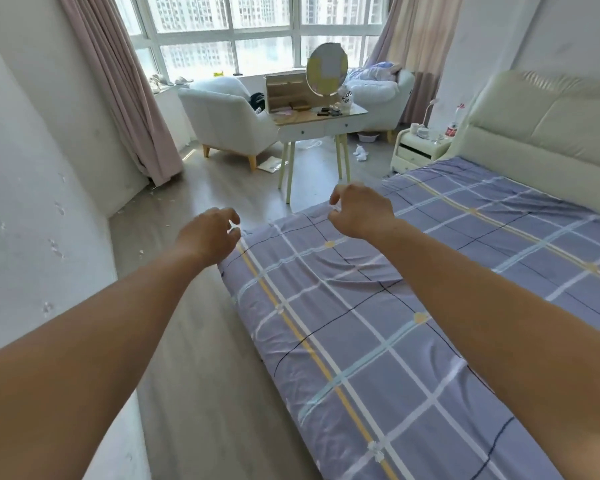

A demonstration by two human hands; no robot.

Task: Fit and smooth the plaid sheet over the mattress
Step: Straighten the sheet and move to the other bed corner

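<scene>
A purple plaid sheet with white, yellow and pale-blue stripes covers the mattress, running from the lower right up to the cream headboard. Wrinkles fan out across the sheet near its far foot corner. My left hand hovers at that corner's outer edge, fingers loosely curled and spread, holding nothing. My right hand is over the same corner's far edge, fingers curled downward just above the fabric; I cannot see cloth between them. Both arms are stretched forward.
A strip of wood floor runs between the bed and the white wall on the left. Beyond the bed stand a vanity table with a round mirror, a white armchair, a bedside cabinet and pink curtains at the window.
</scene>
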